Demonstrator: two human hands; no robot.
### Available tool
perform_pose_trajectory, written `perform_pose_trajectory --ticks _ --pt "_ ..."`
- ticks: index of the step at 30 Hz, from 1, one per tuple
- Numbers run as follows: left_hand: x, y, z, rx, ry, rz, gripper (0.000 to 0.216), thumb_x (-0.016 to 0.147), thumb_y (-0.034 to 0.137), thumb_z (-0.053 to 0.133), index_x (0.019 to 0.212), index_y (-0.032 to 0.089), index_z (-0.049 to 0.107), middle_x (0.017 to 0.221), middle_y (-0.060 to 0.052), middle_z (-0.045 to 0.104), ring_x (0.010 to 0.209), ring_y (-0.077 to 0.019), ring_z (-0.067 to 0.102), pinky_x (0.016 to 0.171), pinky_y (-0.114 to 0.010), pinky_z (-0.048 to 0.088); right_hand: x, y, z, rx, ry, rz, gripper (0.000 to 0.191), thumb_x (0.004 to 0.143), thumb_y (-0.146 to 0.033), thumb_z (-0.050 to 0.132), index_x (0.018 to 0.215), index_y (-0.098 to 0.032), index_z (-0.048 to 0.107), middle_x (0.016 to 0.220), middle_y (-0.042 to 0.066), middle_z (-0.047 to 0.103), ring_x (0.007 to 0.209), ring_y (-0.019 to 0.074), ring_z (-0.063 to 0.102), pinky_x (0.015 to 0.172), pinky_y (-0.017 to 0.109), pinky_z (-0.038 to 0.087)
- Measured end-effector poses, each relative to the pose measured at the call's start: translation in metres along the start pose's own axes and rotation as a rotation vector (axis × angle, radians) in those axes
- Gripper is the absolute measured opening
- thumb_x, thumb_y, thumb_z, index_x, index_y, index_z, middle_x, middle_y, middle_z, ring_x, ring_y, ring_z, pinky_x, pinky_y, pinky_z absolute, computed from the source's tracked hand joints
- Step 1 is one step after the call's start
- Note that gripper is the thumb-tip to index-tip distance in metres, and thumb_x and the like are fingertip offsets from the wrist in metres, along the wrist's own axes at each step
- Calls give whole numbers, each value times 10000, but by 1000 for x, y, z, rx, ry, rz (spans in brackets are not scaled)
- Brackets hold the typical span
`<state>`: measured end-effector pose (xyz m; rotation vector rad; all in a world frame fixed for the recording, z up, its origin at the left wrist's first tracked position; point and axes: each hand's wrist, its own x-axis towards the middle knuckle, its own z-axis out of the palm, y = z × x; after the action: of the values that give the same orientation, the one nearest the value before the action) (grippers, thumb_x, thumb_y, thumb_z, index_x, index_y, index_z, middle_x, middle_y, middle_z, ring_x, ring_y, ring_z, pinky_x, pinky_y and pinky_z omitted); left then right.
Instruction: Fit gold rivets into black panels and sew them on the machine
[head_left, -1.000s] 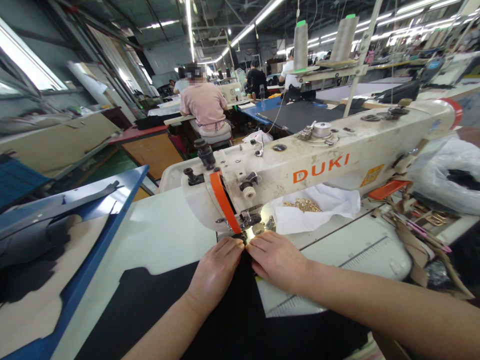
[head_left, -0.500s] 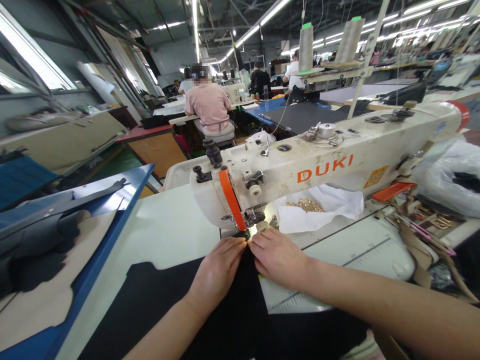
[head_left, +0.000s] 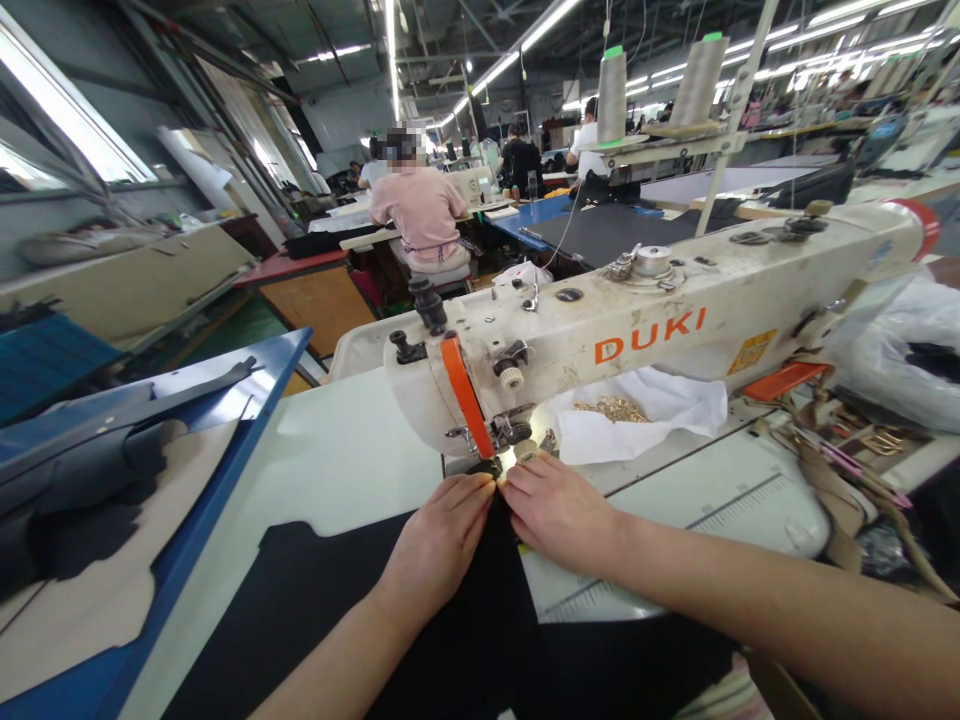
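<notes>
A white sewing machine (head_left: 570, 330) with orange lettering stands in front of me, its lamp lighting the needle area. Black fabric (head_left: 322, 590) lies over the machine bed and hangs toward me, one narrow end running up to the presser foot (head_left: 495, 466). My left hand (head_left: 442, 530) is closed on the fabric's left edge just before the foot, fingertips pressed together. My right hand (head_left: 555, 510) pinches the same fabric from the right, its thumb close to the left fingertips. Whatever small part lies between the fingertips is hidden.
Behind the needle, a white cloth bag (head_left: 645, 415) holds small gold-coloured metal pieces (head_left: 613, 409). On the left, a blue table (head_left: 217, 480) bears dark cut pieces (head_left: 82, 490). Thread cones (head_left: 697, 85) stand above the machine. A person in pink (head_left: 420, 215) sits ahead.
Almost nothing differs. Both hands stay at the presser foot on the black fabric, and the view has shifted very slightly.
</notes>
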<state>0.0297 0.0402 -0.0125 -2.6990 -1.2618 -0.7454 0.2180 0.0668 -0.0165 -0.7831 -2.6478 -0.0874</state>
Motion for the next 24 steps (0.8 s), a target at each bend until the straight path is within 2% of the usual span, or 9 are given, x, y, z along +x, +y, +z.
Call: perform_pose_trajectory --ticks 8,16,24 --pt "4 -3 2 6 -4 15 220 937 173 406 1001 139 614 952 -84 669 898 -190 625 799 -341 572 -12 -2 3 44 63 -172 159 918 -147 459 958 -126 612 919 63 615 931 192 538 908 331 409" --pt "10 -2 3 15 11 40 234 947 184 382 900 140 607 869 -71 656 832 -178 614 752 -321 567 -11 -1 5 67 62 -178 146 912 -136 476 935 -118 619 887 64 623 887 187 560 856 321 443" --pt "9 -2 5 37 35 65 236 947 192 387 908 136 613 872 -80 654 843 -185 616 761 -331 571 -10 -1 3 67 41 -186 146 905 -131 481 926 -111 624 899 71 625 878 191 561 849 323 452"
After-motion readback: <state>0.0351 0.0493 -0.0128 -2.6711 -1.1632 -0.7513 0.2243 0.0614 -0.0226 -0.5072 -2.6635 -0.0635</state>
